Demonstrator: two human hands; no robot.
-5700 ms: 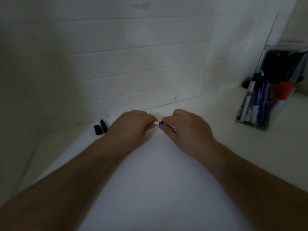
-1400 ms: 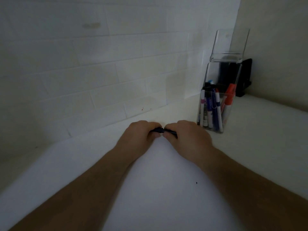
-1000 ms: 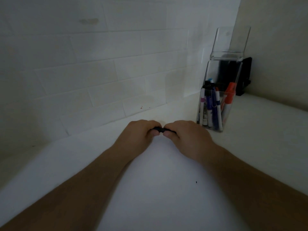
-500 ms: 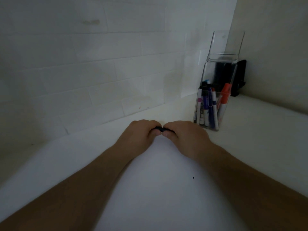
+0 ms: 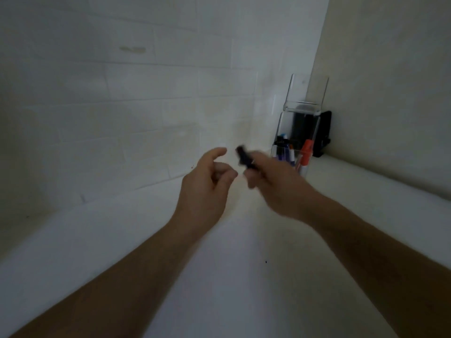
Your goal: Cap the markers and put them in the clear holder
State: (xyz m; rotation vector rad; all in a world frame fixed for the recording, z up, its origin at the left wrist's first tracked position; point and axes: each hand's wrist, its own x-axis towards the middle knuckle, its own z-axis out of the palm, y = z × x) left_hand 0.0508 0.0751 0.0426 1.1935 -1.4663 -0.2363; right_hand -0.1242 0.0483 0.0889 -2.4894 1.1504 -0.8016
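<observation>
A dark marker, blurred, is held above the bench, its dark end pointing up and to the left. The clear holder stands upright in the corner, near the marker. Inside it several markers stand upright, one with an orange cap.

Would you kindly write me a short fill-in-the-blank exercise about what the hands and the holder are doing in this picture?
1. The dark marker is held in the ____ hand.
2. The left hand is open and holds ____.
3. The clear holder stands in the corner on the person's ____ side.
4. The brightest cap among the markers in the holder is coloured ____.

Missing words: right; nothing; right; orange
</observation>
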